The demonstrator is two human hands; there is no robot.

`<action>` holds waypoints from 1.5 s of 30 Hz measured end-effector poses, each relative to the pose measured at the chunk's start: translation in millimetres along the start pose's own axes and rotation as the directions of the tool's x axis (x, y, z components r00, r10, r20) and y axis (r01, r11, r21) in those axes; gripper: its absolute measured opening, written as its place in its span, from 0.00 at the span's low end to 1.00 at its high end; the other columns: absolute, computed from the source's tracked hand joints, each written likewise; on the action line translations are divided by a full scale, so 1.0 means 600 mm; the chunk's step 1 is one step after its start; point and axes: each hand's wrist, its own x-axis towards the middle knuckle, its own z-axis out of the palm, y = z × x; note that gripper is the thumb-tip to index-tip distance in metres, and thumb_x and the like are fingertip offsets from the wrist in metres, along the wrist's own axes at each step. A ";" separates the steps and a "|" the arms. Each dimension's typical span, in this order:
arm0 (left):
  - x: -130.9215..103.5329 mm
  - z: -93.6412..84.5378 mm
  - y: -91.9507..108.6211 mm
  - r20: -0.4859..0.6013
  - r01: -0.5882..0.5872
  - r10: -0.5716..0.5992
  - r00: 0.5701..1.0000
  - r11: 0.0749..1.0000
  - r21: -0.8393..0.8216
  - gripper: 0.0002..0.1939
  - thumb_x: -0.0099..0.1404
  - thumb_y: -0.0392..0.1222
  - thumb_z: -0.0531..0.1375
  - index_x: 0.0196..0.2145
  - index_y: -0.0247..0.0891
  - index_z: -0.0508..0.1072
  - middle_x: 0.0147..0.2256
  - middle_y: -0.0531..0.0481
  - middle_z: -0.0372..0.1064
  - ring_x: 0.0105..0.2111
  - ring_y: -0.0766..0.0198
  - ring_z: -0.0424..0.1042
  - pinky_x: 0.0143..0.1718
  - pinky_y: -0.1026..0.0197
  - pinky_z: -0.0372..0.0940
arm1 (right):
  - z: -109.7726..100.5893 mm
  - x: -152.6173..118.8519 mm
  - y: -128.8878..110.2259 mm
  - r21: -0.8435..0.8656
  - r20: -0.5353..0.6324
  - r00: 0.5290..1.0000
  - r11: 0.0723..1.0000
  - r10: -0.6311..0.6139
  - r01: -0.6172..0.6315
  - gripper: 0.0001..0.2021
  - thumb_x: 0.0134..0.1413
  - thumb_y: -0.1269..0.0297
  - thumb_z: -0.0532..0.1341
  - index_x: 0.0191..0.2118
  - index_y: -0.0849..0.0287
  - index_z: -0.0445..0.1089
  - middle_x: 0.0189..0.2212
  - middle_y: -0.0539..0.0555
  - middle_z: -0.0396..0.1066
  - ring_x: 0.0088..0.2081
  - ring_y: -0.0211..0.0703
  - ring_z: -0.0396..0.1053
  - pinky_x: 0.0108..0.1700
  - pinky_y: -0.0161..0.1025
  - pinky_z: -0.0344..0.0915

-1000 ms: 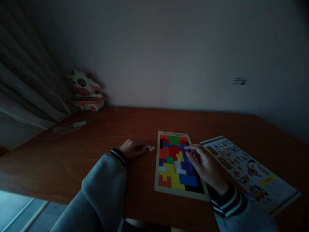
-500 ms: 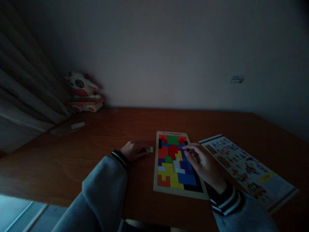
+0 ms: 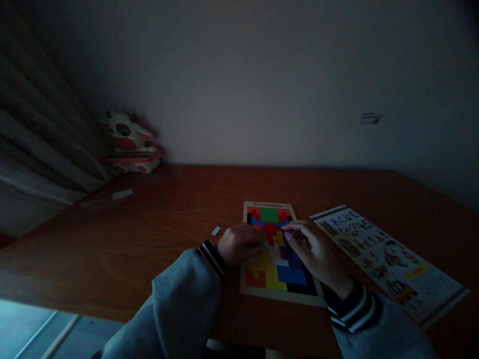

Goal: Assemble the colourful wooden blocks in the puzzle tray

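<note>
The puzzle board [image 3: 282,297] lies in front of me, its pale frame filled with coloured block pieces and some dark gaps. My left hand [image 3: 241,243] reaches over its left half, fingers closed together. A small whitish piece seems to be at its fingertips, blurred and partly hidden. Over the board's right edge is my right hand [image 3: 309,249], thumb and forefinger slightly apart, with nothing visible between them. A loose white piece [image 3: 216,230] rests on the table to the left of my left hand.
A printed picture sheet [image 3: 385,259] lies to the right on the wooden table [image 3: 168,214]. At the back left stands a cow-shaped toy [image 3: 130,144], with a pale strip [image 3: 122,194] before it. A curtain [image 3: 41,119] hangs at left; a wall is behind.
My left hand has moved right from the table onto the board, uncovering the loose white piece. The white piece by its fingertips has left its former spot. My right hand stays nearly still.
</note>
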 end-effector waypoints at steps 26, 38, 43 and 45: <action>-0.008 -0.030 -0.012 0.119 -0.116 0.081 0.990 0.937 0.328 0.12 0.70 0.46 0.57 0.46 0.41 0.78 0.42 0.46 0.78 0.41 0.56 0.72 0.44 0.51 0.67 | 0.001 -0.001 0.007 0.013 -0.008 1.000 1.000 0.000 0.000 0.08 0.64 0.58 0.56 0.43 0.53 0.70 0.42 0.55 0.70 0.40 0.45 0.70 0.41 0.43 0.68; -0.104 -0.144 -0.089 0.148 0.075 -0.127 0.981 0.947 0.314 0.15 0.67 0.45 0.59 0.50 0.42 0.75 0.47 0.47 0.77 0.45 0.58 0.75 0.48 0.54 0.71 | -0.001 0.000 0.005 0.008 -0.014 1.000 1.000 0.004 -0.004 0.08 0.65 0.58 0.56 0.43 0.53 0.70 0.41 0.55 0.70 0.37 0.43 0.69 0.39 0.42 0.67; -0.103 -0.128 -0.105 0.103 0.087 -0.121 0.987 0.956 0.281 0.12 0.70 0.44 0.58 0.46 0.42 0.78 0.42 0.48 0.79 0.41 0.62 0.77 0.45 0.59 0.72 | 0.002 -0.001 0.010 0.004 -0.026 1.000 1.000 -0.002 0.002 0.08 0.64 0.58 0.56 0.42 0.54 0.70 0.41 0.55 0.71 0.37 0.43 0.69 0.39 0.41 0.67; -0.102 -0.123 -0.109 0.094 0.107 -0.139 0.986 0.953 0.284 0.12 0.70 0.44 0.57 0.47 0.41 0.78 0.42 0.48 0.79 0.41 0.62 0.78 0.45 0.60 0.72 | 0.003 -0.001 0.012 0.016 -0.015 1.000 1.000 0.007 -0.007 0.08 0.64 0.58 0.57 0.43 0.53 0.70 0.41 0.54 0.71 0.37 0.43 0.69 0.39 0.41 0.67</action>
